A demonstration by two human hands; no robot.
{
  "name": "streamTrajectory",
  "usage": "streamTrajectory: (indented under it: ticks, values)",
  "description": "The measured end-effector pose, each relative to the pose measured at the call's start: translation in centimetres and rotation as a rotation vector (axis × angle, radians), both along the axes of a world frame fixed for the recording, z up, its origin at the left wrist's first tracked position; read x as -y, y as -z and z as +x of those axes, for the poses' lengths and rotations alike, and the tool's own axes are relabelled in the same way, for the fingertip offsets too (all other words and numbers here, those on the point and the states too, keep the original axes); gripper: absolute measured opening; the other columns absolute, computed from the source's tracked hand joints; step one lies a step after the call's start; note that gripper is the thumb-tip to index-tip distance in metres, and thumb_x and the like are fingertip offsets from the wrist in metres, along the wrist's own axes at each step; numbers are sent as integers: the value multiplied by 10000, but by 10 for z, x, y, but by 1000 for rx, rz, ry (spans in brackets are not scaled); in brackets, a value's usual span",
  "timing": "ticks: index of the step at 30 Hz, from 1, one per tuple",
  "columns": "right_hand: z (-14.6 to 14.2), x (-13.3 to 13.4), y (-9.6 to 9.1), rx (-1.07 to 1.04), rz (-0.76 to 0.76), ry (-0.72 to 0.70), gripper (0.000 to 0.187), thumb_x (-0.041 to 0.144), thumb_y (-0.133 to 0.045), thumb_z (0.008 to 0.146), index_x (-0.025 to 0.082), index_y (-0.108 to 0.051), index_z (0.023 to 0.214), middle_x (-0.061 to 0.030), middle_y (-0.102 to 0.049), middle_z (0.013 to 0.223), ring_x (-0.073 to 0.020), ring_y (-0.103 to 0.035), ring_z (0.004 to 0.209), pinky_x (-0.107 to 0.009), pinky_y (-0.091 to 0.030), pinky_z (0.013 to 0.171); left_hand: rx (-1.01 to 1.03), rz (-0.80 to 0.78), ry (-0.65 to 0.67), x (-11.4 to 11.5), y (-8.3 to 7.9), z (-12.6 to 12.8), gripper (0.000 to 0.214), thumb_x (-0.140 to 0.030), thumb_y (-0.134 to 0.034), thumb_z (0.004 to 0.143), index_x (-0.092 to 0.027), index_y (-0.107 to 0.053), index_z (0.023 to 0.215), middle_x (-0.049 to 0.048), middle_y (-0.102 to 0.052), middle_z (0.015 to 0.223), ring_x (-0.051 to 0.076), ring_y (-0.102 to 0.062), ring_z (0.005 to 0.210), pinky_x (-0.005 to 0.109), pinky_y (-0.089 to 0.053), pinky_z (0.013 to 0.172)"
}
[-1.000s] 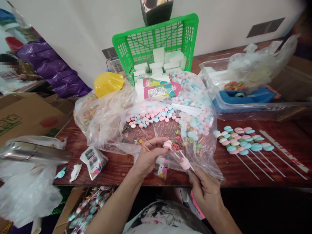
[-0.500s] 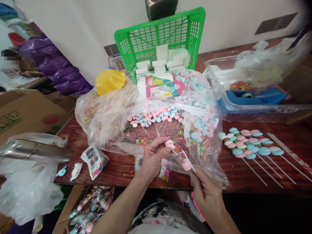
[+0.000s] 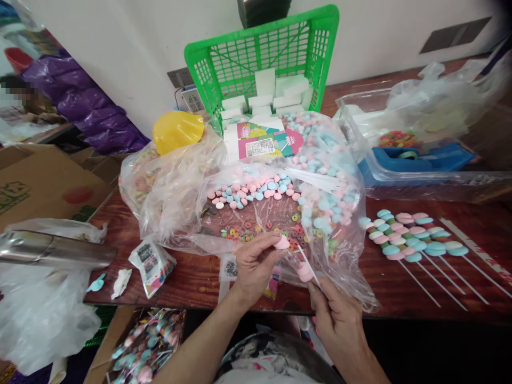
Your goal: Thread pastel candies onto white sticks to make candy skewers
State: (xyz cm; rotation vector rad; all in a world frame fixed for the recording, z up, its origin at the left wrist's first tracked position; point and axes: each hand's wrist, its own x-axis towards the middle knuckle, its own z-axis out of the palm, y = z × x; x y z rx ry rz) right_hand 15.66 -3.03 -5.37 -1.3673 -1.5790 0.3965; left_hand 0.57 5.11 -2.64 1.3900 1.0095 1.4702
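Between the thumb and fingertips of my left hand (image 3: pixel 256 264) is a pink round candy (image 3: pixel 282 242), closed in a pinch. My right hand (image 3: pixel 336 306) grips a thin white stick (image 3: pixel 303 254) that points up and to the left. Close to the right fingertips, a pink candy piece (image 3: pixel 305 272) sits on the stick. The candy in my left hand is apart from the stick's tip. Beyond both hands, small coloured ring candies (image 3: pixel 242 233) and pink and blue round candies (image 3: pixel 272 186) lie on a clear plastic bag (image 3: pixel 256 216).
Finished-looking candy sticks (image 3: pixel 416 237) lie in rows at right. Behind stand a green basket (image 3: pixel 262 40) with white boxes and a clear tray (image 3: pixel 424 178) holding a blue tape dispenser (image 3: pixel 420 159). At left are a steel flask (image 3: pixel 56 248) and a yellow bowl-like piece (image 3: pixel 178 130).
The pink candy in my left hand has tilted and moved slightly down and right. My right hand keeps its hold on the stick, nearly still. The view has shifted a little.
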Motion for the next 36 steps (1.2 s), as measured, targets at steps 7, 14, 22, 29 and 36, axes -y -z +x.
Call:
streamTrajectory:
  ticks: [7, 14, 22, 29, 36]
  values:
    - [0, 1, 0, -9, 15, 9, 187, 156, -469, 926, 173, -651, 966, 33, -538, 553, -105, -503, 457, -219, -388, 476, -83, 26, 40, 0, 0, -1, 197, -136, -764, 706, -271, -770, 850, 50, -756, 973, 209, -706, 921, 360, -561, 868]
    - [0, 3, 2, -89, 20, 35, 149, 144, -495, 915, 168, -638, 878, 45, -512, 556, -85, -474, 464, -200, -391, 488, 94, -106, 63, 4, 4, 8, 214, -160, -792, 676, -280, -773, 852, 34, -758, 965, 188, -698, 924, 325, -556, 873]
    - [-5, 2, 0, -76, 62, 28, 139, 129, -511, 910, 168, -643, 930, 55, -508, 562, -69, -459, 450, -190, -387, 481, 179, -160, 143, 20, 13, 22, 209, -263, -818, 661, -297, -773, 863, 28, -752, 896, 173, -683, 860, 323, -557, 831]
    - [3, -3, 5, -99, -59, 8, 149, 196, -499, 929, 176, -631, 862, 55, -500, 550, -74, -455, 451, -181, -379, 460, 133, -175, 193, 23, 13, 26, 181, -224, -776, 715, -265, -765, 891, 38, -737, 888, 171, -674, 852, 312, -542, 819]
    - [6, 5, 14, -336, -296, -103, 222, 292, -505, 932, 177, -580, 757, 46, -462, 547, -82, -423, 445, -186, -338, 404, 28, -96, 214, 17, 7, 22, 179, -215, -708, 788, -263, -748, 955, 39, -743, 931, 176, -683, 869, 331, -541, 841]
